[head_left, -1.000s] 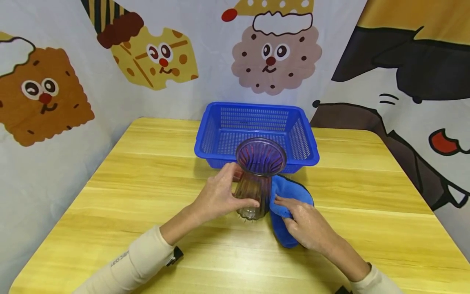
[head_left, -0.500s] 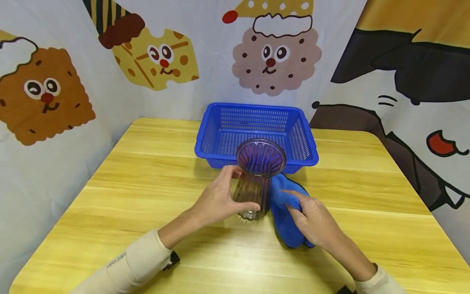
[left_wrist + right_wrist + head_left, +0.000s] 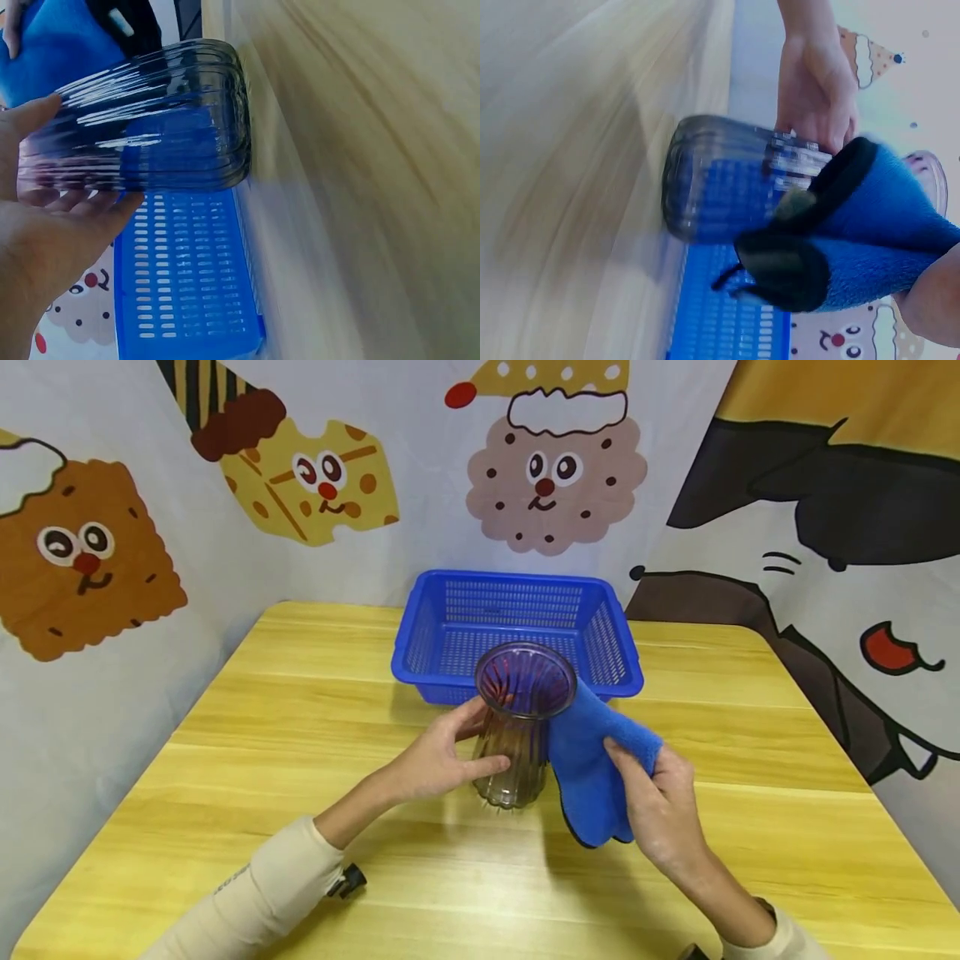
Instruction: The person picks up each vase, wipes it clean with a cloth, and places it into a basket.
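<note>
A ribbed, purplish glass vase with a flared rim stands upright on the table in the head view. My left hand holds it from the left, thumb across the front and fingers behind. The left wrist view shows the thumb and fingers on either side of the vase. With my right hand I pinch a blue cloth between thumb and fingers. It hangs down along the vase's right side, its upper left part by the rim. Dark edging shows on the cloth in the right wrist view.
Just behind the vase sits a blue perforated plastic basket. The wooden table extends on both sides. A fabric backdrop with cartoon figures rises behind the table's far edge.
My right hand has raised the cloth from low beside the vase and moved right and a little down, so the cloth hangs more spread out. The left hand has shifted slightly on the vase.
</note>
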{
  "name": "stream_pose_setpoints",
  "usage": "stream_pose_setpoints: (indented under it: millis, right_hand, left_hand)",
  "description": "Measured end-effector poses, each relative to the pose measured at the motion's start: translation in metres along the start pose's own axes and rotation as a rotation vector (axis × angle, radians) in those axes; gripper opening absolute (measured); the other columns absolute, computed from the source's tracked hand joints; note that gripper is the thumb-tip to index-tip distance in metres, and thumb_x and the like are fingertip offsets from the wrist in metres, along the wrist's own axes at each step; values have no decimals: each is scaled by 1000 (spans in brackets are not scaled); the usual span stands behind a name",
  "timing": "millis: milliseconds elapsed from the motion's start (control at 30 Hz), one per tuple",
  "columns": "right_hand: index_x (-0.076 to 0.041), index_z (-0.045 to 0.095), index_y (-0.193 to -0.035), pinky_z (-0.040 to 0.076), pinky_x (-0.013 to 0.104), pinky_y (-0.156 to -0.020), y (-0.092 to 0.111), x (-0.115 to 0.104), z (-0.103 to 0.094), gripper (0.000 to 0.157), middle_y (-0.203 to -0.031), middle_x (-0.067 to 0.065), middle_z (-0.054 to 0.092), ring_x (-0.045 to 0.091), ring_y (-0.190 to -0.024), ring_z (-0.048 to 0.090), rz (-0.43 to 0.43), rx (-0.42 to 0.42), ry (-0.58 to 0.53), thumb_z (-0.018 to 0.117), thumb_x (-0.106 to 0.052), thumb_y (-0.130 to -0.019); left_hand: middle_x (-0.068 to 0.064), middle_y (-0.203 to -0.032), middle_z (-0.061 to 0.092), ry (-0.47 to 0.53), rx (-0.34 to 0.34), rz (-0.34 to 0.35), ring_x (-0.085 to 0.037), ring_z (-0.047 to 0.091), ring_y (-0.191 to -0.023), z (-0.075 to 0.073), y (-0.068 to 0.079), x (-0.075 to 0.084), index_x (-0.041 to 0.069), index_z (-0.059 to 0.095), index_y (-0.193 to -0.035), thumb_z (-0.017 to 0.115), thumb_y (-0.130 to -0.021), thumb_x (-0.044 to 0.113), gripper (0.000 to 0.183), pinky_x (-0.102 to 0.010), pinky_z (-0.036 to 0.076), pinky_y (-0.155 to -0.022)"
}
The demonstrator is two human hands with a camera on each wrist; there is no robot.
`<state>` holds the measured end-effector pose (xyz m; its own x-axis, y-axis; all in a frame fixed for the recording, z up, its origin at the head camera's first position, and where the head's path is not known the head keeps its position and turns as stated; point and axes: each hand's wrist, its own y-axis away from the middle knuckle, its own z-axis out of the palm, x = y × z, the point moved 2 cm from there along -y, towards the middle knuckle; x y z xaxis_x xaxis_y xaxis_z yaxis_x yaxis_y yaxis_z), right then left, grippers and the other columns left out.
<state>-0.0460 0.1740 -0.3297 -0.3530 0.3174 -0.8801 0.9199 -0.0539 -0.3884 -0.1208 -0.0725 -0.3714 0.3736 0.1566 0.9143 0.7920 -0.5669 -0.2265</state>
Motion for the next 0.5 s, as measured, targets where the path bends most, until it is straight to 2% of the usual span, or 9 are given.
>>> stream_pose_setpoints:
  millis: [100, 200, 333, 500]
  right_hand:
    - [4, 66, -130, 62, 27, -76, -1, -3, 10, 29, -114, 9, 72, 16, -96, 70, -20, -47, -80, 56, -1, -102]
    - [-2, 62, -138, 61, 28, -80, 0, -2, 16, 36, -124, 7, 69, 18, -104, 69, -28, -87, -112, 55, -1, -103]
    - [-9, 56, -146, 56, 26, -93, 1, 1, 21, 44, -140, 5, 60, 21, -122, 60, -79, -146, -103, 53, 1, -103]
    - [-12, 51, -151, 49, 27, -101, 3, 4, 25, 51, -149, 5, 52, 23, -131, 53, -151, -199, -87, 52, 5, -102]
  left_hand:
    - [1, -153, 47, 21, 1, 0, -24, 51, -133, 0, 0, 0, 16, 37, -158, 82, -88, 10, 84, -45, 41, -112]
    - [-1, -151, 49, 23, 2, 12, -24, 52, -132, 0, -1, -1, 15, 38, -157, 82, -87, 8, 83, -43, 42, -112]
    - [-6, -150, 51, 39, -3, 39, -25, 53, -132, 0, -1, -1, 9, 40, -156, 81, -86, 3, 81, -40, 43, -112]
    - [-14, -147, 53, 57, 0, 60, -29, 54, -131, 0, -1, -1, 1, 42, -153, 81, -85, -1, 78, -38, 45, -109]
